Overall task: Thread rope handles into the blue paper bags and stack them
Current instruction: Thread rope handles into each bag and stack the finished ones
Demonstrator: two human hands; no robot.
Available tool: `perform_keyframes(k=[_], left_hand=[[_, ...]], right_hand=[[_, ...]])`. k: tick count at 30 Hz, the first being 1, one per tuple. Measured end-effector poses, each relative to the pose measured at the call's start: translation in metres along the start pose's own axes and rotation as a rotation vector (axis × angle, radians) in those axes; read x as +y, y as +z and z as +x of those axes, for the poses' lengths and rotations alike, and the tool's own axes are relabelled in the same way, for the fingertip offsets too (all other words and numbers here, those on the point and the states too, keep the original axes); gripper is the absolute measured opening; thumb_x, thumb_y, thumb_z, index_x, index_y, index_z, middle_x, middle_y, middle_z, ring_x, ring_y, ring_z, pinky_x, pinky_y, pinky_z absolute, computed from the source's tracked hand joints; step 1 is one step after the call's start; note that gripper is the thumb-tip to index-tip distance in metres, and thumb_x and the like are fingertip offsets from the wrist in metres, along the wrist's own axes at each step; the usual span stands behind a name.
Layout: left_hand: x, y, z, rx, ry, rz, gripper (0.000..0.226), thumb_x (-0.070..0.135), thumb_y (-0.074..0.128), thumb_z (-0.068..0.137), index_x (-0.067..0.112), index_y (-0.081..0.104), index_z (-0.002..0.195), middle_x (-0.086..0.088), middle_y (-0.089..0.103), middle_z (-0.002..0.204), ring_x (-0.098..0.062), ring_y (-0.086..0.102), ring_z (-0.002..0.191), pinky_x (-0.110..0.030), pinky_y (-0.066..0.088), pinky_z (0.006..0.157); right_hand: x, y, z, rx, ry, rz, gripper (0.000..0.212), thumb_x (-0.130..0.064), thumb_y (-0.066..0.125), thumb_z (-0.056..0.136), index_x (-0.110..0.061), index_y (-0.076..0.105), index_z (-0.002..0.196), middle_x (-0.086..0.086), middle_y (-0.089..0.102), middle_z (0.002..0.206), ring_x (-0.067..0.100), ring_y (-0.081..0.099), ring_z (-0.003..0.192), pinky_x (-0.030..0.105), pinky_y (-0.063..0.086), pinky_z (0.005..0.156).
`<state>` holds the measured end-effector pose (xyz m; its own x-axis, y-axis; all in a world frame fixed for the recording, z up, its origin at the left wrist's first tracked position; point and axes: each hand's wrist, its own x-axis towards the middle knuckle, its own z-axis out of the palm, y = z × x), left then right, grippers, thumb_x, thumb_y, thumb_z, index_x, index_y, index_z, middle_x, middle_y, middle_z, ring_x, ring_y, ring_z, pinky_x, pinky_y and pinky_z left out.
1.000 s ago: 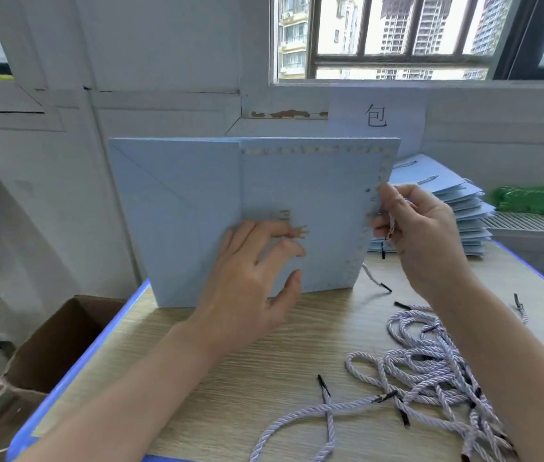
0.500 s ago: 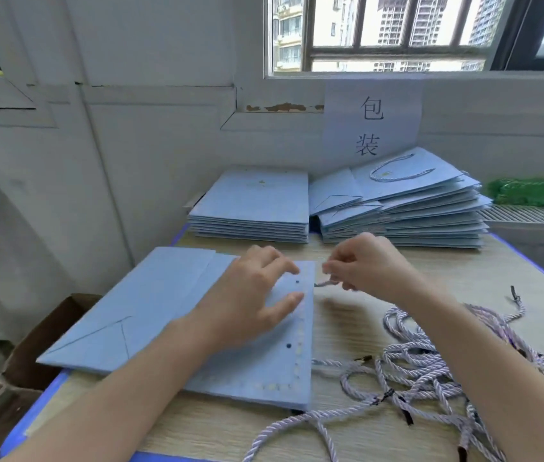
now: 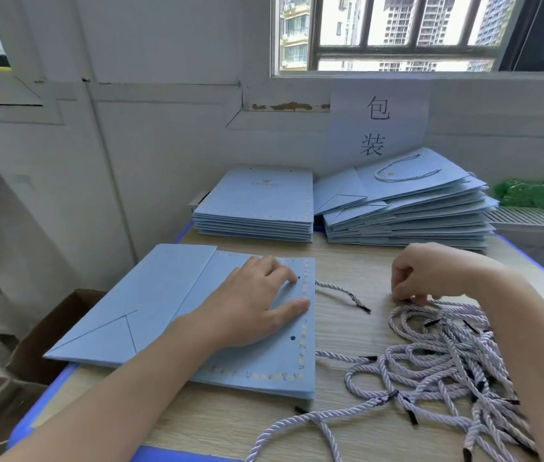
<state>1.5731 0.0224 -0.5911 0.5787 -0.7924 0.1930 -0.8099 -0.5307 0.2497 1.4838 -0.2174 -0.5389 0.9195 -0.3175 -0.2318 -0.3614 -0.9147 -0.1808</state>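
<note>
A flat blue paper bag [image 3: 150,315] lies on the wooden table [image 3: 340,328] at the front left. My left hand [image 3: 257,305] rests on it with fingers spread, near the punched holes along its right edge. A short rope end [image 3: 343,293] sticks out from that edge. My right hand [image 3: 430,275] reaches into the tangled pile of pale lilac rope handles [image 3: 447,358] at the right, its fingers curled down and pinching a rope at the pile's top. At the back stand a stack of bags without handles [image 3: 257,201] and a stack of bags with handles [image 3: 407,201].
A white paper sign [image 3: 377,125] hangs on the wall behind the stacks. A green bottle [image 3: 537,193] lies on the ledge at the right. An open cardboard box [image 3: 50,335] sits on the floor left of the table. The table has a blue edge.
The bag went from upright to flat on the table under my left hand. My right hand left the bag's edge and moved right to the rope pile.
</note>
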Motion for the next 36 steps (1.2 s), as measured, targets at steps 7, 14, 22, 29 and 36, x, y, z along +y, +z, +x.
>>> perform_keyframes(k=[7,14,22,29,36], left_hand=[[0.013,0.002,-0.003,-0.109,-0.045,0.038,0.101,0.093,0.02,0.066,0.025,0.032,0.141,0.01,0.029,0.136,-0.008,0.022,0.128,-0.028,0.022,0.108],[0.014,-0.004,-0.002,-0.212,-0.052,0.033,0.072,0.052,0.044,0.093,0.024,0.013,0.151,0.007,0.002,0.159,-0.007,0.002,0.144,-0.025,0.004,0.115],[0.011,-0.004,-0.001,-0.021,-0.14,0.05,0.057,0.062,0.048,0.086,0.024,0.041,0.128,0.006,0.037,0.13,-0.014,0.029,0.124,-0.03,0.025,0.102],[0.011,-0.006,-0.006,-0.271,-0.173,-0.019,0.09,0.074,0.044,0.081,0.027,0.012,0.15,0.007,0.001,0.158,-0.009,-0.004,0.145,-0.044,-0.005,0.119],[0.012,-0.006,-0.004,-0.251,-0.184,-0.081,0.083,0.064,0.049,0.085,0.026,0.013,0.15,0.007,0.003,0.158,-0.009,-0.003,0.145,-0.041,-0.004,0.119]], right_hand=[[-0.05,0.028,0.008,0.352,-0.417,0.293,0.007,-0.014,0.058,0.09,-0.017,0.058,0.084,-0.012,0.056,0.072,-0.001,0.054,0.058,0.015,0.043,0.058],[-0.04,0.03,0.012,0.334,-0.374,0.237,0.013,-0.014,0.06,0.087,-0.017,0.067,0.097,-0.018,0.055,0.078,-0.003,0.049,0.064,0.005,0.037,0.059],[-0.045,0.029,0.008,0.17,-0.446,0.22,0.013,-0.028,0.07,0.082,-0.028,0.067,0.094,-0.013,0.054,0.094,0.0,0.05,0.065,0.012,0.039,0.061],[-0.053,0.034,0.005,0.23,-0.448,0.301,0.003,-0.016,0.064,0.087,-0.018,0.065,0.084,-0.021,0.056,0.067,-0.003,0.057,0.055,0.009,0.044,0.056],[-0.051,0.033,0.007,0.197,-0.464,0.192,0.01,-0.009,0.064,0.086,-0.015,0.07,0.092,-0.005,0.062,0.087,0.012,0.061,0.071,0.01,0.045,0.056]])
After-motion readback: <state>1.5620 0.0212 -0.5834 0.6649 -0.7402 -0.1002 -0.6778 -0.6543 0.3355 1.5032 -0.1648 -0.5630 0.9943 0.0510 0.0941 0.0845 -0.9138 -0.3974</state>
